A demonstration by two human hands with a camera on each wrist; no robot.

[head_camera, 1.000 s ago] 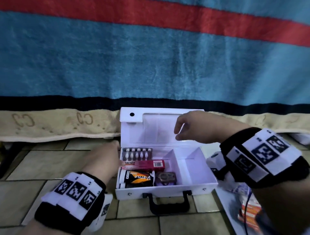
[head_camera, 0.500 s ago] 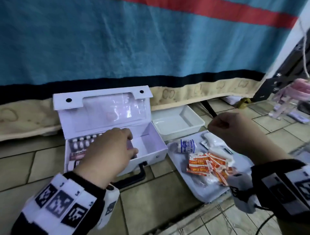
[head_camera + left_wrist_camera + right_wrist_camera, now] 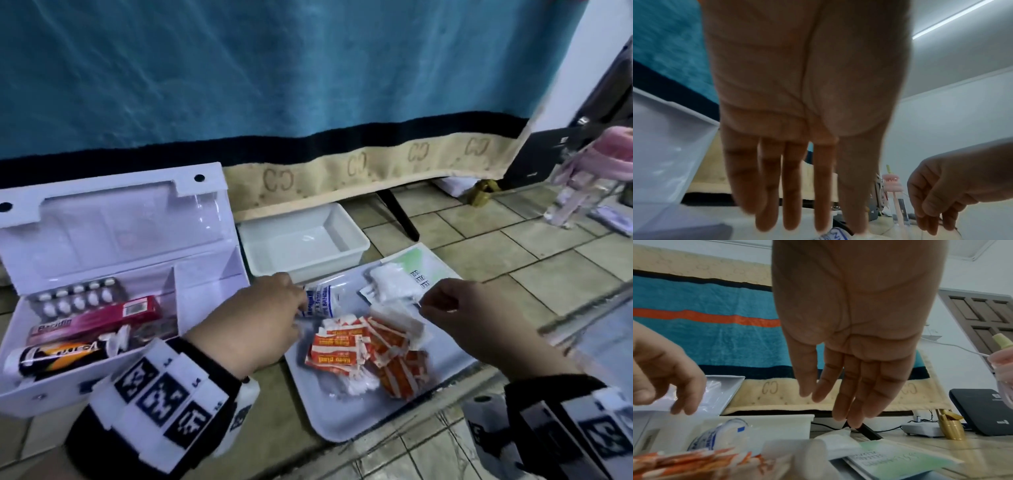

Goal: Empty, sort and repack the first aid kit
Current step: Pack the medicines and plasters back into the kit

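The white first aid kit (image 3: 212,284) stands open on the floor at left, holding a blister pack (image 3: 78,298), a pink box (image 3: 99,320) and a dark tube (image 3: 61,353). To its right, a white tray (image 3: 342,418) carries a bandage roll (image 3: 322,301), orange plasters (image 3: 359,353), white gauze packets (image 3: 394,282) and a leaflet (image 3: 421,263). My left hand (image 3: 301,305) reaches over the tray's left edge, its straight fingers (image 3: 797,211) just at the bandage roll (image 3: 836,235). My right hand (image 3: 426,306) hangs over the tray, its fingertips (image 3: 846,420) touching a white packet (image 3: 838,433).
An empty white tub (image 3: 301,240) sits behind the tray against the hanging blue blanket (image 3: 308,85). A black leg (image 3: 397,216) slants down to the tiled floor. A glass edge (image 3: 582,325) and pink items (image 3: 603,161) are at right.
The view has swung right onto the tray. My left hand left the kit and moved right to the bandage roll. My right hand came down over the white packets.
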